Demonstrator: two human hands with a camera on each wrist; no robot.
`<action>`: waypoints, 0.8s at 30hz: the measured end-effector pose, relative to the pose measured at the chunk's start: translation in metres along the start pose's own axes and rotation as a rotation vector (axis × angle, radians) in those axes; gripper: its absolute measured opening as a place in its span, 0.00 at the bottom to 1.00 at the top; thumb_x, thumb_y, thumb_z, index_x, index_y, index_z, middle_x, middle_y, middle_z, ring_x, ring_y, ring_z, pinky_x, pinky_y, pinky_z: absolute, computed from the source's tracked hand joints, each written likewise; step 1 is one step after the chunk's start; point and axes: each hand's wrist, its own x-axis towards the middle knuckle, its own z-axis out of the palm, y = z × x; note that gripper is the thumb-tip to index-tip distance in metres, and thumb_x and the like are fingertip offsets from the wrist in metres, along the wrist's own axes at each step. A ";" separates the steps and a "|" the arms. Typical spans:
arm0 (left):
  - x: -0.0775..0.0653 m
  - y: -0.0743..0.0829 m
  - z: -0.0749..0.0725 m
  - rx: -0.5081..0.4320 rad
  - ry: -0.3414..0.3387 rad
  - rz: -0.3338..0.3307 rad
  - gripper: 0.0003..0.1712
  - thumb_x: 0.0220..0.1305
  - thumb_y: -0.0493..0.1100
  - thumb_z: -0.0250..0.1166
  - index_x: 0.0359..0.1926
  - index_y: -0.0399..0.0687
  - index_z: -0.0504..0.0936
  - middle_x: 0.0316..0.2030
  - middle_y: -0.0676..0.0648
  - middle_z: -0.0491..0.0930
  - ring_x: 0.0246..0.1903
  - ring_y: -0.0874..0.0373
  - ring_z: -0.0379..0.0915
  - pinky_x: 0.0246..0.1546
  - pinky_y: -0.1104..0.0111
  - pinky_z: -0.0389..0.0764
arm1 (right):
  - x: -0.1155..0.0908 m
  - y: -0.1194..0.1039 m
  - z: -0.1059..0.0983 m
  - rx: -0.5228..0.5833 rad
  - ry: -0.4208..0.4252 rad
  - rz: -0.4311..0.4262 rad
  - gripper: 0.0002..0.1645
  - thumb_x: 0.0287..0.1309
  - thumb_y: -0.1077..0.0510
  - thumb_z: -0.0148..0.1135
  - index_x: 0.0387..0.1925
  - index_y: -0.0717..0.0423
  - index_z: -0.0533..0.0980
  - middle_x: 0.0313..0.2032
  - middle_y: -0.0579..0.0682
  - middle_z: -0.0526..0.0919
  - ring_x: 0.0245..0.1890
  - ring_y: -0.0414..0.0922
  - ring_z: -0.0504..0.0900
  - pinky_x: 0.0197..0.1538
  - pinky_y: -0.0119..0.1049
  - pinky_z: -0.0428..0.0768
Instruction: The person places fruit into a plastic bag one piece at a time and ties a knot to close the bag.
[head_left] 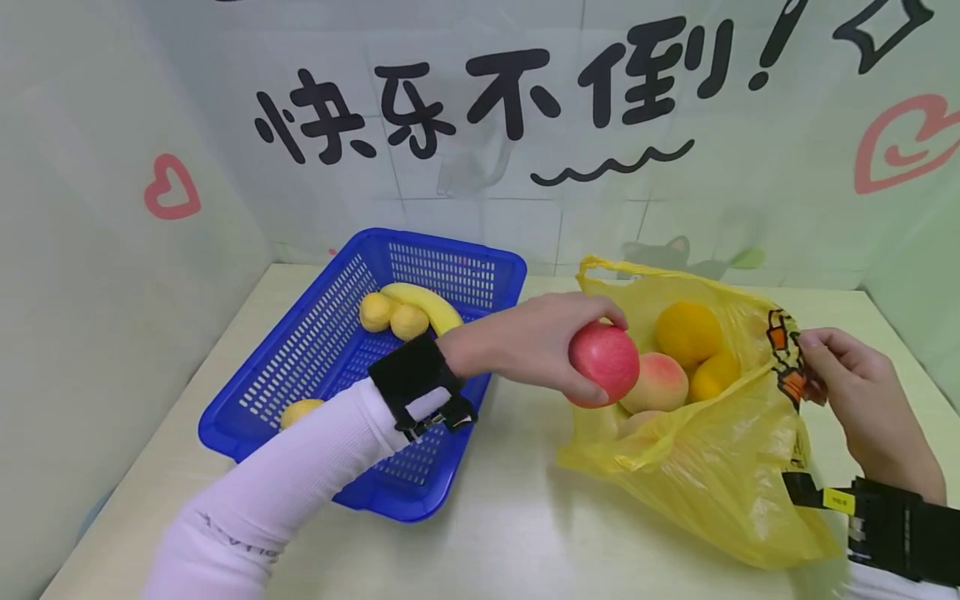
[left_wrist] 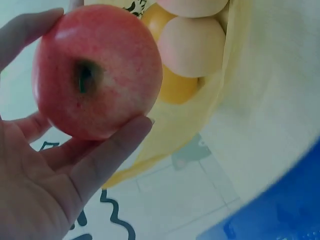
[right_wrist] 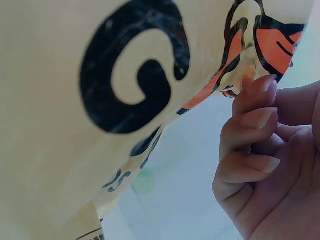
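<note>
A red apple (head_left: 604,365) is gripped in my left hand (head_left: 540,340), at the mouth of a yellow plastic bag (head_left: 720,475). The left wrist view shows thumb and fingers spread around the apple (left_wrist: 97,72), its stem hollow facing the camera. My right hand (head_left: 862,387) pinches the bag's right edge by its orange and black print; in the right wrist view its curled fingers (right_wrist: 245,170) meet the plastic at the fingertips. Inside the bag lie orange fruits (head_left: 688,333) and a peach (head_left: 656,383), with another pale fruit partly hidden below.
A blue plastic basket (head_left: 442,492) stands on the table left of the bag. It holds a banana (head_left: 427,302), two small yellow fruits (head_left: 392,315) beside it, and another yellow fruit (head_left: 300,412) partly behind the left sleeve. A printed wall covering (head_left: 480,217) rises behind the table.
</note>
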 end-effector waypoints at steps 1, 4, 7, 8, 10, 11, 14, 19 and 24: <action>0.004 0.001 0.003 0.004 -0.002 -0.001 0.36 0.53 0.54 0.70 0.62 0.53 0.70 0.56 0.53 0.76 0.52 0.61 0.72 0.45 0.75 0.79 | 0.000 0.000 0.000 0.010 -0.001 0.001 0.12 0.74 0.49 0.48 0.41 0.51 0.73 0.25 0.41 0.72 0.24 0.40 0.66 0.26 0.34 0.61; 0.014 0.003 0.010 0.011 -0.002 -0.010 0.36 0.54 0.54 0.69 0.63 0.51 0.69 0.55 0.53 0.76 0.51 0.62 0.71 0.43 0.77 0.78 | 0.000 0.001 0.000 0.040 -0.004 -0.002 0.11 0.73 0.50 0.48 0.41 0.51 0.73 0.25 0.41 0.72 0.24 0.40 0.66 0.26 0.34 0.60; 0.023 0.005 0.017 0.022 0.006 -0.020 0.36 0.54 0.54 0.69 0.62 0.51 0.69 0.53 0.53 0.76 0.51 0.63 0.70 0.41 0.80 0.77 | 0.000 0.001 0.000 0.041 -0.004 -0.008 0.11 0.73 0.50 0.48 0.40 0.52 0.73 0.25 0.41 0.71 0.23 0.40 0.66 0.26 0.35 0.60; 0.026 0.006 0.019 0.023 0.006 -0.024 0.36 0.54 0.54 0.69 0.62 0.51 0.69 0.53 0.53 0.76 0.50 0.63 0.70 0.40 0.81 0.76 | 0.000 0.001 0.000 0.035 -0.003 -0.011 0.11 0.73 0.50 0.48 0.40 0.52 0.73 0.25 0.41 0.71 0.23 0.40 0.65 0.26 0.35 0.60; 0.031 0.009 0.023 0.031 0.001 -0.036 0.36 0.54 0.54 0.69 0.62 0.51 0.69 0.52 0.53 0.75 0.49 0.63 0.70 0.39 0.81 0.76 | 0.000 0.001 0.001 0.011 0.003 -0.016 0.11 0.74 0.50 0.48 0.40 0.52 0.73 0.25 0.41 0.70 0.23 0.40 0.65 0.26 0.35 0.60; 0.034 0.010 0.024 0.032 -0.003 -0.042 0.35 0.54 0.54 0.69 0.61 0.51 0.68 0.51 0.53 0.75 0.49 0.63 0.70 0.38 0.82 0.76 | 0.000 0.001 0.001 0.006 0.004 -0.015 0.11 0.74 0.50 0.48 0.40 0.51 0.73 0.25 0.41 0.70 0.23 0.40 0.66 0.26 0.35 0.60; 0.040 0.014 0.030 0.035 -0.028 -0.055 0.36 0.55 0.54 0.69 0.62 0.51 0.67 0.51 0.52 0.75 0.48 0.63 0.70 0.37 0.82 0.75 | 0.001 0.001 0.001 0.007 0.007 -0.015 0.11 0.74 0.50 0.48 0.40 0.51 0.73 0.25 0.41 0.71 0.23 0.40 0.66 0.26 0.34 0.61; 0.050 0.018 0.039 0.051 -0.064 -0.059 0.35 0.56 0.55 0.69 0.62 0.51 0.67 0.48 0.53 0.75 0.48 0.64 0.69 0.37 0.83 0.75 | 0.001 0.001 0.002 0.025 0.002 -0.007 0.11 0.73 0.50 0.48 0.40 0.52 0.73 0.24 0.41 0.72 0.23 0.40 0.66 0.26 0.34 0.61; 0.055 0.020 0.044 0.073 -0.081 -0.082 0.35 0.56 0.55 0.68 0.62 0.52 0.67 0.47 0.54 0.74 0.46 0.64 0.69 0.36 0.83 0.74 | 0.000 0.002 0.002 0.049 0.001 -0.004 0.11 0.73 0.50 0.49 0.40 0.52 0.73 0.24 0.41 0.73 0.23 0.40 0.66 0.26 0.34 0.61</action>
